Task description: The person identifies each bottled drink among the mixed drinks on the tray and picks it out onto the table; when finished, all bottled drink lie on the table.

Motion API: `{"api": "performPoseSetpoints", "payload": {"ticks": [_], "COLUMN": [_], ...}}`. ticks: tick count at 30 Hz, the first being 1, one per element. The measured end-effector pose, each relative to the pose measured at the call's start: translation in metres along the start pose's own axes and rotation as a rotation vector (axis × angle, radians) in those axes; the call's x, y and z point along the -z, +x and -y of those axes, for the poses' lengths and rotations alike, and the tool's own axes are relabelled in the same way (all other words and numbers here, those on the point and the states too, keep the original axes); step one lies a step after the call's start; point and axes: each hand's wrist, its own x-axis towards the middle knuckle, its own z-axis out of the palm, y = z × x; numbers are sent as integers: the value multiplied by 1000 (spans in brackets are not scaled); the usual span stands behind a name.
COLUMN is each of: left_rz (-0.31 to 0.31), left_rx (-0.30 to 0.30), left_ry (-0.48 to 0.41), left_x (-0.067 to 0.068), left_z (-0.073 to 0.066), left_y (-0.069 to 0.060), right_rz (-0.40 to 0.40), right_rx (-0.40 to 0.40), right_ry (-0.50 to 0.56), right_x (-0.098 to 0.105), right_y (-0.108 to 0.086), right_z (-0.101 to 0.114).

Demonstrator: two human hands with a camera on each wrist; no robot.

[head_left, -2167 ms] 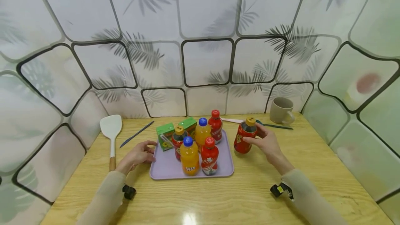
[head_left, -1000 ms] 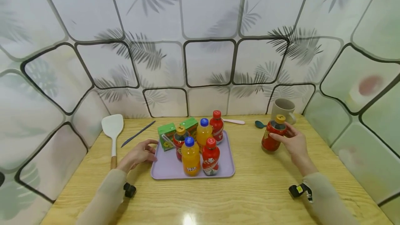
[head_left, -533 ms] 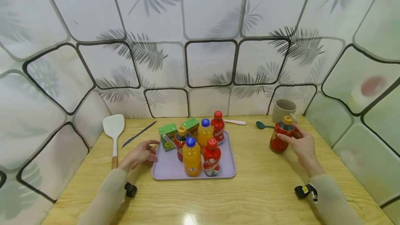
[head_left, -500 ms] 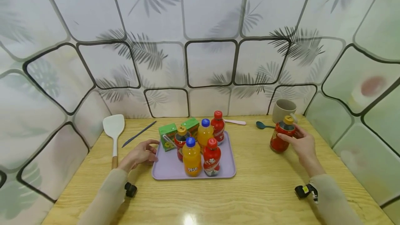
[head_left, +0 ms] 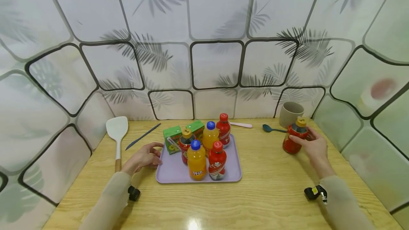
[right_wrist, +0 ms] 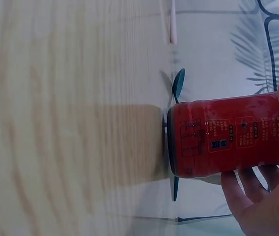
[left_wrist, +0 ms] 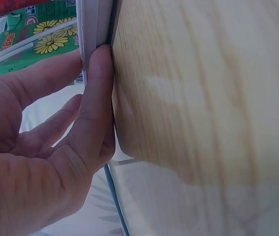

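Observation:
My right hand grips a red-labelled drink bottle with a yellow cap, upright at the table's right side. In the right wrist view the bottle's label faces the camera. Its base is close to the wood; I cannot tell whether it touches. My left hand pinches the left rim of a lilac tray, with fingers on both sides of the rim in the left wrist view. On the tray stand another yellow-capped bottle, orange drink bottles, red-capped bottles and green cartons.
A beige mug stands behind the held bottle. A dark teal spoon lies left of it, its handle partly hidden. A pink-handled utensil lies behind the tray. A white spatula and a blue stick lie at the left.
My right hand has carried the yellow-capped bottle rightward from beside the tray to in front of the mug, uncovering the teal spoon's bowl. The left hand stays at the tray's rim.

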Motion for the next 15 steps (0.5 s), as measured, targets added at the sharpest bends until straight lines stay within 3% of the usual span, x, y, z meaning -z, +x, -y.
{"api": "performPoseSetpoints", "payload": {"ticks": [5,15], "left_rz": [14,-30], "left_rx": [-8,9], "left_ry": [5,10], "left_x": [1,-1], "left_z": [0,-1], "left_y": [0,0], "right_rz": [-13,-13], "right_rx": [-11,-42], "right_ry": [35,79], "right_x": [3,6], "right_y": [4,13], "right_z": [0,3]}}
